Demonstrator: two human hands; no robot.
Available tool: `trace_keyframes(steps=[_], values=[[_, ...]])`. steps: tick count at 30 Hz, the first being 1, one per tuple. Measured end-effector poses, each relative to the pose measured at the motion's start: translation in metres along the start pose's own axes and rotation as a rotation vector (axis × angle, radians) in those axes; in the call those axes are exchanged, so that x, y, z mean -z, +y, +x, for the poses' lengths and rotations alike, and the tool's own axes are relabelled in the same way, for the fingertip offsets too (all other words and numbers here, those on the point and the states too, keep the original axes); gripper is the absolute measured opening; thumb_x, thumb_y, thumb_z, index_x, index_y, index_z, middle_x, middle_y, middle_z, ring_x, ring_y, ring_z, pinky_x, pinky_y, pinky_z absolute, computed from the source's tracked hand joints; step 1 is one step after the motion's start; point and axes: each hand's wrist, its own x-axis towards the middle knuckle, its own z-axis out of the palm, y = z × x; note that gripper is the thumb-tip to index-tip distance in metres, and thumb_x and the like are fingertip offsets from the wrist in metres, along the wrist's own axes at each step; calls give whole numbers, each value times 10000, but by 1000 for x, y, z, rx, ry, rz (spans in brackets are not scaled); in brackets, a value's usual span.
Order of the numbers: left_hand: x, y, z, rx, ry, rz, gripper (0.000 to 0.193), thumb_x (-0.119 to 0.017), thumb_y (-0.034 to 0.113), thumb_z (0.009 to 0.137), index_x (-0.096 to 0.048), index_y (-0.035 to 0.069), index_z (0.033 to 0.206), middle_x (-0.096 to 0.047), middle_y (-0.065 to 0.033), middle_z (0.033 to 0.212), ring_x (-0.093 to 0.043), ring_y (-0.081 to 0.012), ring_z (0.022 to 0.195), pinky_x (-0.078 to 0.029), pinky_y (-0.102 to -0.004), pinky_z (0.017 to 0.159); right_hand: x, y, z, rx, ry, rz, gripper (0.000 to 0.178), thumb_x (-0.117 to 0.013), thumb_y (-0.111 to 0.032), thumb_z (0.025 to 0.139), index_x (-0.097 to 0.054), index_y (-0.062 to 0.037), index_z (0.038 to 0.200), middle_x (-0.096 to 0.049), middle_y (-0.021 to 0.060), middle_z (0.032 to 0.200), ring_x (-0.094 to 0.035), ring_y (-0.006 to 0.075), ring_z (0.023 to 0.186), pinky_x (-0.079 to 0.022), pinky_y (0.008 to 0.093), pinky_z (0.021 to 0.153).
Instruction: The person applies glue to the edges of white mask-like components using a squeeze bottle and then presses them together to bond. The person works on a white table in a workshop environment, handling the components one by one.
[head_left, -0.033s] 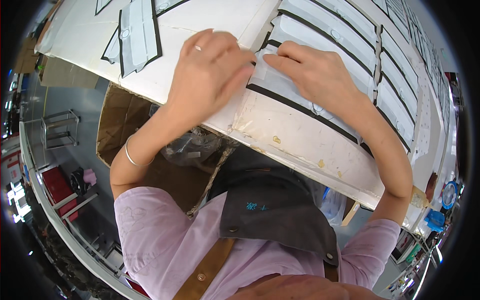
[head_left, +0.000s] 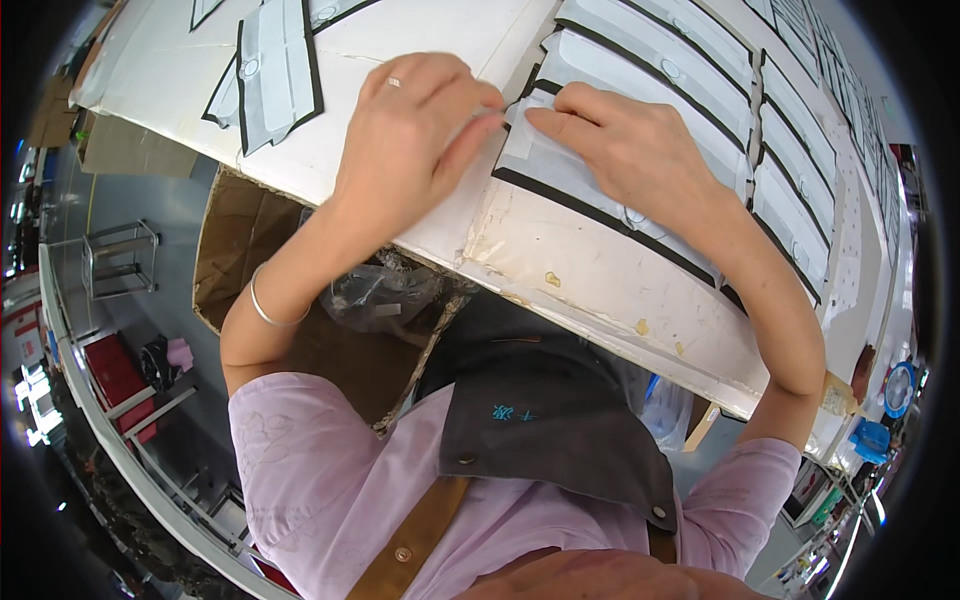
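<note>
A flat white panel with black edging [head_left: 540,155] lies on the white table before me, nearest me in a row of similar pieces. My right hand [head_left: 645,145] rests over it, thumb and forefinger pinched together at its upper left part. At the panel's left edge is my left hand [head_left: 405,140], its fingers curled and the thumb drawn toward the forefinger. Something thin and dark shows between those fingertips and the panel's corner, too small to name. Beyond the right hand lie several more black-edged white panels [head_left: 615,62], overlapping in rows.
Loose black-edged panels [head_left: 278,75] lie at the table's far left. The worn table edge [head_left: 600,310] runs in front of me. Below it stands an open cardboard box [head_left: 235,225] with a clear plastic bag [head_left: 385,300]. A metal stool [head_left: 120,260] stands on the floor at left.
My left hand has shifted slightly left and away from the panel's edge. My right hand and the panel stay in place.
</note>
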Motion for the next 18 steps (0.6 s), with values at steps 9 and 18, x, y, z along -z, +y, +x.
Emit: trace_keyframes(steps=[9,18], values=[[-5,3,35,2,-73,110,86,-776,133,764,-732,95,827,-671,0,806,-646,-221,926,-454,-390,953,1,-2,-1,11,-14,6,294,-621,-51,850,-655,-42,1141,-607,44,992,-674,191,881,-577,334,661],[-8,0,41,397,-221,-157,121,-742,163,832,-766,52,872,-700,-33,760,-652,-151,735,-510,-313,833,-1,-1,-3,29,-45,22,319,-618,-34,842,-633,-16,1160,-582,54,1009,-645,205,919,-568,337,697]])
